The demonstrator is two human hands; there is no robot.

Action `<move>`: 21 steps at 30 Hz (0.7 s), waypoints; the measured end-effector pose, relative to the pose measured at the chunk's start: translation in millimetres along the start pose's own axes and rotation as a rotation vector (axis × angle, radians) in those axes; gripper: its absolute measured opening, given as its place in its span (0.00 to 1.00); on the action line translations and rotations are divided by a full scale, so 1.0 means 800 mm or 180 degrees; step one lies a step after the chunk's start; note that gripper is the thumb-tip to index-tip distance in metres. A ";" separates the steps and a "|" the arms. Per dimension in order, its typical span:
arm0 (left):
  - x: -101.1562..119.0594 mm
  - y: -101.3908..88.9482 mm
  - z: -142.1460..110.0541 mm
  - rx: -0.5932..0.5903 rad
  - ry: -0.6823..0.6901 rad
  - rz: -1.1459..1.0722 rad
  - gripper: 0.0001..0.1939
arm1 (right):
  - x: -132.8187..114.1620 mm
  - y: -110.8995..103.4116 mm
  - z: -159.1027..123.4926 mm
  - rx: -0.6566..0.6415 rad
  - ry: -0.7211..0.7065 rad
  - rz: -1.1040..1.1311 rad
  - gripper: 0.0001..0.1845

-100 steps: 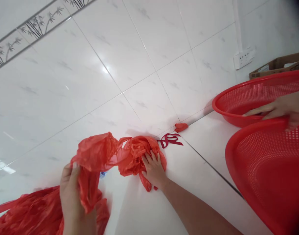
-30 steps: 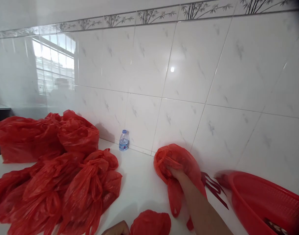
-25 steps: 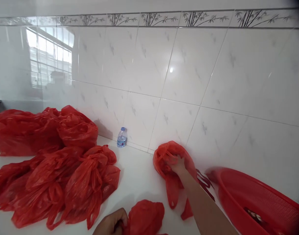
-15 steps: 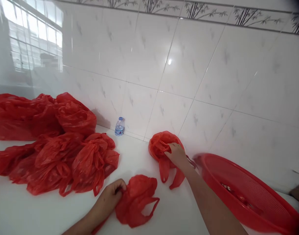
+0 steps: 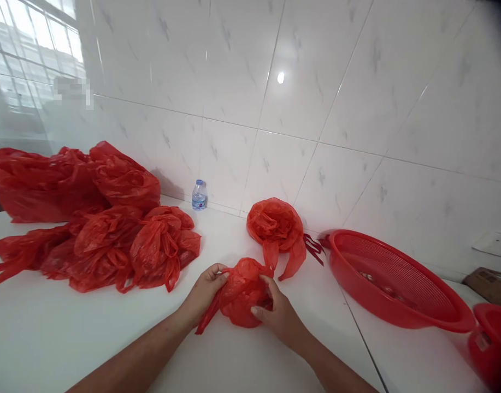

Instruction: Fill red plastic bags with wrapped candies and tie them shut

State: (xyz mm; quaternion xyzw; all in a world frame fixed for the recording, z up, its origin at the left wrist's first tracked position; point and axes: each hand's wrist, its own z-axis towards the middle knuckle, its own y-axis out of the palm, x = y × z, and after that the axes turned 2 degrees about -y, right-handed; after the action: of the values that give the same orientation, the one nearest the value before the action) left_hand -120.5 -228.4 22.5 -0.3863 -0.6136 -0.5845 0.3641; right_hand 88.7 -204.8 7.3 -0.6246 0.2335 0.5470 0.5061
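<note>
A small crumpled red plastic bag (image 5: pixel 242 297) is between my two hands, just above or on the white table. My left hand (image 5: pixel 207 289) pinches its left edge, where a strip of the bag hangs down. On its right side my right hand (image 5: pixel 277 311) grips the plastic between thumb and fingers. Behind it, near the wall, lies another red plastic bag (image 5: pixel 275 224) with its mouth bunched open and two handles spread toward me. What is inside that bag I cannot make out beyond more red plastic.
Several red bags (image 5: pixel 152 251) are heaped at left. A small water bottle (image 5: pixel 199 196) stands by the tiled wall. Dark red ribbon (image 5: pixel 313 249) lies beside a large red basket (image 5: pixel 398 278) holding small items. A red container (image 5: pixel 491 344) and a cardboard piece (image 5: pixel 488 286) are at far right.
My right hand has left the bag by the wall and come down to the small bag. My left hand has moved up and right with it. The view has tilted down.
</note>
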 end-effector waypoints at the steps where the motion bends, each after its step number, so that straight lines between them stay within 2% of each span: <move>1: 0.005 0.010 0.003 0.0014 -0.0003 -0.0055 0.14 | 0.003 -0.002 -0.001 0.0120 -0.0004 0.0059 0.24; 3: 0.016 0.021 0.013 0.0126 0.0068 -0.0112 0.15 | 0.010 -0.019 -0.001 0.0418 0.0046 0.0219 0.09; 4: 0.021 0.023 0.020 0.0210 0.0124 -0.0119 0.16 | 0.013 -0.034 -0.001 0.0612 0.0113 0.0323 0.06; 8: 0.034 0.018 0.045 0.0539 0.0259 -0.0126 0.17 | 0.019 -0.113 -0.011 0.1519 0.0303 0.1193 0.09; 11: 0.025 0.018 0.052 0.0544 0.0193 -0.0075 0.18 | 0.014 -0.153 -0.024 0.1749 0.0232 0.2056 0.11; 16: 0.000 0.024 0.043 0.0452 -0.0034 -0.0011 0.17 | 0.010 -0.168 -0.030 0.1529 0.0436 0.2917 0.14; 19: -0.005 0.021 0.036 0.0414 -0.0191 0.0039 0.17 | 0.012 -0.170 -0.025 0.1515 0.0436 0.2871 0.09; 21: -0.008 0.018 0.035 0.0374 -0.0279 0.0055 0.19 | 0.007 -0.171 -0.023 0.1672 0.0370 0.2660 0.16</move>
State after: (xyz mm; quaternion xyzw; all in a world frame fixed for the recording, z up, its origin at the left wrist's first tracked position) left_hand -104.7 -200.3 21.9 -0.3948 -0.6589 -0.5268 0.3639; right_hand 214.6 -168.0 51.4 -0.3585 0.6217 0.5900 0.3700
